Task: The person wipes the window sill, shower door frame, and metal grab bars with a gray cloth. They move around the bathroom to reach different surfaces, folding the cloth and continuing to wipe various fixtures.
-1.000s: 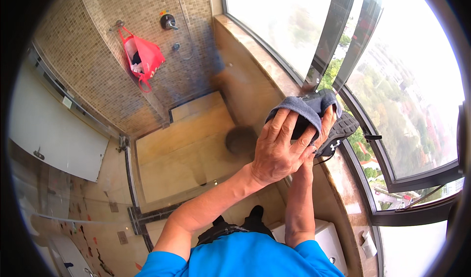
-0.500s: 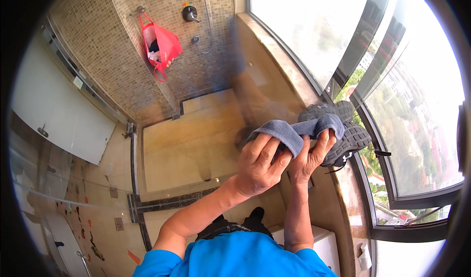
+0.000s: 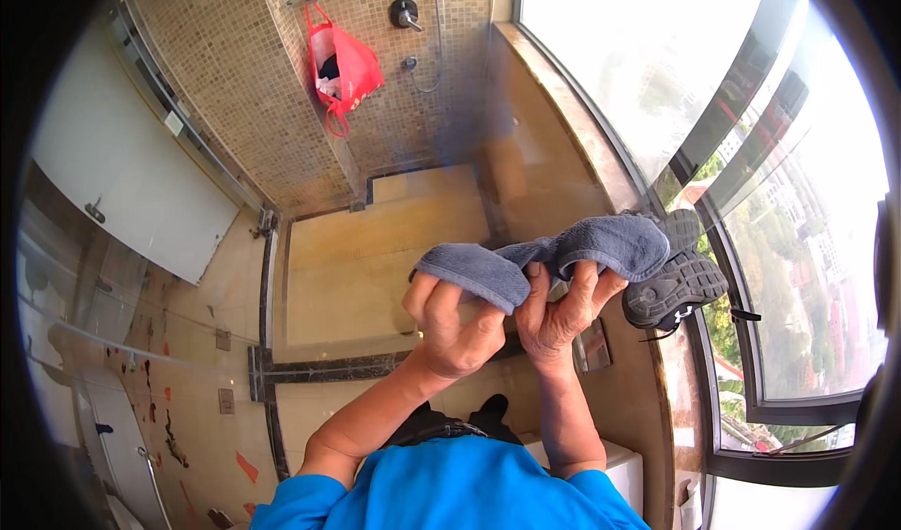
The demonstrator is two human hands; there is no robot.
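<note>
A grey-blue cloth, like a small terry towel, is stretched between my hands in front of me. My left hand is closed on its left part, with the fingers going up under the fold. My right hand grips the right part; its thumb presses near the narrow, twisted middle and the fingers lie beneath the fold. Some fingertips of both hands are hidden by the cloth. Just beyond the right end of the cloth lies a pair of dark shoes, soles showing, on the window ledge.
Ahead is a tiled shower area with a tap and a red bag hanging on the wall. A dark threshold crosses the floor. Windows line the right side, and a white door stands at left.
The cloth has shifted left and its right end is spread wider, lying more over my right fingers. Both hands have moved left. The whole view has turned slightly.
</note>
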